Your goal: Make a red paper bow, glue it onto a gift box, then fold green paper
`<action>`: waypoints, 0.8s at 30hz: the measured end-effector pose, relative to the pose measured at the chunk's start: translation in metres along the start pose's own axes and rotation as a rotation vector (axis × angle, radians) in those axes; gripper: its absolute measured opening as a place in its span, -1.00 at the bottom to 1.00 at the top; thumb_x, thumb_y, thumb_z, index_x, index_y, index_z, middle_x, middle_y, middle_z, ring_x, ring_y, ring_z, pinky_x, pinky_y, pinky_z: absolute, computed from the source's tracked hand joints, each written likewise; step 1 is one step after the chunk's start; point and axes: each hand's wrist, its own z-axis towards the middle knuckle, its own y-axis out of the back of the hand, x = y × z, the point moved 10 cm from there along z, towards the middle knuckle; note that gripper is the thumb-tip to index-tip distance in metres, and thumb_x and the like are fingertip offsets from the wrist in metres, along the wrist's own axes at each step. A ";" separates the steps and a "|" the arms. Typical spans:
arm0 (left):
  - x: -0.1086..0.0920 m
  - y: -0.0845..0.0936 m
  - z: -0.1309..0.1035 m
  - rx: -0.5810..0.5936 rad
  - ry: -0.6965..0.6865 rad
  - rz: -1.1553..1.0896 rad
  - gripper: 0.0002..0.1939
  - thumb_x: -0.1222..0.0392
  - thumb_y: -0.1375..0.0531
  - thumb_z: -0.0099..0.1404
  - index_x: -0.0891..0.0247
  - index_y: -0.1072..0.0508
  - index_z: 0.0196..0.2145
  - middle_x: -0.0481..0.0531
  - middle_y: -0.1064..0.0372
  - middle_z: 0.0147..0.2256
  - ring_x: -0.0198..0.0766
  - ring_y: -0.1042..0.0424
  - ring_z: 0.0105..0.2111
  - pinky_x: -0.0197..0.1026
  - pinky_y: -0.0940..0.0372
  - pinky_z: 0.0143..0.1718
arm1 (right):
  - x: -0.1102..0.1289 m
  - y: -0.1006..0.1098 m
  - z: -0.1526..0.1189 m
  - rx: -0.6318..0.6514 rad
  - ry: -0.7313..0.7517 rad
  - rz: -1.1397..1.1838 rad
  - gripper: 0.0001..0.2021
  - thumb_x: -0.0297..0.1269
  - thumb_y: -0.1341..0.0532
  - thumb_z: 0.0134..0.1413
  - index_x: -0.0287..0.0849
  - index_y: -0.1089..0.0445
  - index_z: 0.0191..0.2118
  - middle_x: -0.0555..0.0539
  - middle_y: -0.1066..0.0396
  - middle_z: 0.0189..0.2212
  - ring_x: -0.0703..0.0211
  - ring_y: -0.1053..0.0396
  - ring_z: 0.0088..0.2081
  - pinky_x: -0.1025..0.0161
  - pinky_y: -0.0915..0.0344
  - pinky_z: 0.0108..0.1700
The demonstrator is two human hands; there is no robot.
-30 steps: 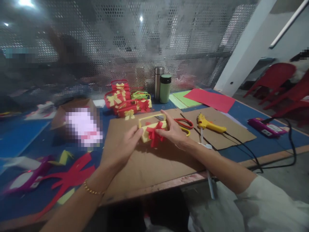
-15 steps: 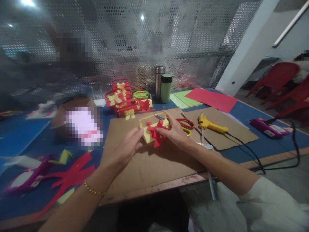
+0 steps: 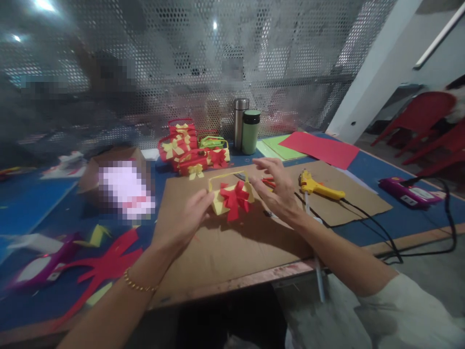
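Note:
A small yellow paper bag (image 3: 220,203) with a thin yellow handle carries a red paper bow (image 3: 236,198) on its front. My left hand (image 3: 194,211) grips its left end between thumb and fingers. To the right of the bag, my right hand (image 3: 278,189) is raised with its fingers apart, holding nothing. Scissors with red handles (image 3: 268,182) lie partly hidden behind that hand. Under everything is a brown cardboard sheet (image 3: 203,261). The yellow glue gun (image 3: 321,189) rests on cardboard to the right.
Red bags with yellow bows (image 3: 183,140) stand behind, near a green tumbler (image 3: 250,133) and a steel flask (image 3: 239,123). Red paper (image 3: 319,149) lies back right. A box (image 3: 92,179) and red paper strips (image 3: 109,261) are at left; a black cord (image 3: 374,228) crosses the right edge.
My right hand has let go of the bag and bow, moved right and up, and opened. My left hand still grips the bag, now tilted slightly differently.

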 end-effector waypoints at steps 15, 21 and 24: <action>-0.019 0.025 0.014 -0.106 -0.009 -0.102 -0.67 0.03 -0.39 0.09 0.26 -0.60 -0.21 0.08 -0.58 -0.26 -0.21 -0.51 -0.32 -0.24 -0.39 -0.32 | -0.019 0.020 0.014 -0.063 0.171 0.000 -0.83 -0.33 -0.18 0.24 -0.11 -0.51 -0.12 -0.08 -0.44 -0.21 0.23 -0.41 -0.34 0.19 -0.44 -0.25; -0.026 0.022 0.016 -0.040 -0.075 -0.102 -0.65 0.07 -0.37 0.11 0.27 -0.62 -0.16 0.11 -0.60 -0.22 -0.17 -0.54 -0.29 -0.22 -0.41 -0.31 | -0.047 -0.035 0.001 0.402 -0.099 0.285 -0.28 -0.44 -0.18 0.02 -0.01 -0.19 0.36 -0.20 -0.28 0.20 0.28 -0.45 -0.30 0.22 -0.46 -0.25; -0.022 0.022 0.017 -0.035 -0.063 -0.105 -0.63 0.08 -0.37 0.10 0.28 -0.61 -0.14 0.12 -0.60 -0.21 -0.16 -0.55 -0.27 -0.22 -0.42 -0.30 | -0.048 -0.055 -0.012 0.609 -0.222 0.354 -0.40 -0.37 -0.21 0.07 -0.12 -0.27 0.28 -0.08 -0.47 -0.17 0.30 -0.37 -0.44 0.31 -0.32 -0.43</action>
